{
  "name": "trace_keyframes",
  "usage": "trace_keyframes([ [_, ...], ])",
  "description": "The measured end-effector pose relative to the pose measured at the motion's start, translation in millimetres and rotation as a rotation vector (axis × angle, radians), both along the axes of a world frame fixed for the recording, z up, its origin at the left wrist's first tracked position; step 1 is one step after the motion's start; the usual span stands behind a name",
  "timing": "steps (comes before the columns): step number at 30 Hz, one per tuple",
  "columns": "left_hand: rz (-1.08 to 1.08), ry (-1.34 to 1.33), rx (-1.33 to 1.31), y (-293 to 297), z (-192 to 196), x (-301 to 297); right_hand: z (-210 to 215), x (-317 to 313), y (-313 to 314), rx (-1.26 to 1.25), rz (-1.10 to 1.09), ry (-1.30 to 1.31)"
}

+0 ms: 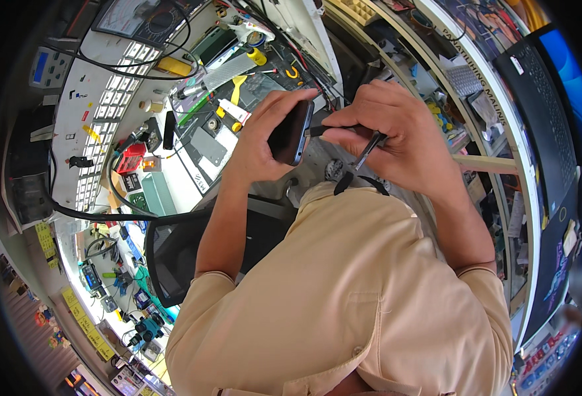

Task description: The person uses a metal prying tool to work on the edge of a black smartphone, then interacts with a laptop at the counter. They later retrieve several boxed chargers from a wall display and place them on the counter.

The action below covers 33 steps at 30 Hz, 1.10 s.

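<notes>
My left hand (258, 142) is closed round a smartphone (289, 135) with a dark screen and a bluish frame, gripping it by its edges. In front of it, my right hand (396, 135) pinches a slim black piece (315, 131) between thumb and forefinger. The end of this piece meets the phone's edge; whether it goes in or only touches, I cannot tell. A thin metal tool (366, 153) also sticks out from the same hand, slanting down below the fingers. Its kind is unclear, and my fingers hide part of both.
To the left is a white workbench (192, 168) crowded with a glue tube (231, 112), a yellow spatula (237, 89), a red box (131, 158) and cables. An analog multimeter (142, 20) lies at the far left. Shelves (436, 72) with parts and a laptop (545, 99) stand right.
</notes>
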<state>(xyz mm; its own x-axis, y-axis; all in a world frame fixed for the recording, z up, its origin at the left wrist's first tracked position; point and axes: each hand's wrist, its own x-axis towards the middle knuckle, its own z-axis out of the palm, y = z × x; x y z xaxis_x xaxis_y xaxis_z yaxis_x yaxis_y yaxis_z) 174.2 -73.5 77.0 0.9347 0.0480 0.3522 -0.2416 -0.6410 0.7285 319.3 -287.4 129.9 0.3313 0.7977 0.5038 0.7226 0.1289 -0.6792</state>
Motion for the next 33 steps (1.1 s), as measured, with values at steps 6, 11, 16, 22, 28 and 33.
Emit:
trace_keyframes([
  [6,0.029,0.044,0.140,-26.8,15.5,15.2,10.0,13.0,-31.9,-0.113,-0.039,-0.147],
  [11,0.045,0.099,0.276,-41.1,29.0,25.6,3.1,24.0,-44.7,-0.080,-0.045,-0.190],
  [16,0.047,0.212,0.275,-50.1,29.5,25.7,-6.3,29.4,-52.3,-0.048,-0.030,-0.120],
  [22,0.040,0.310,0.359,-59.2,41.3,28.1,-15.6,37.7,-58.8,-0.094,-0.027,-0.091],
  [28,-0.004,0.243,0.399,-51.6,35.6,19.3,-16.4,31.5,-53.1,-0.069,0.042,0.021],
  [33,-0.064,0.284,0.359,-43.5,21.8,17.5,-41.6,30.3,-48.5,-0.144,0.058,0.017],
])
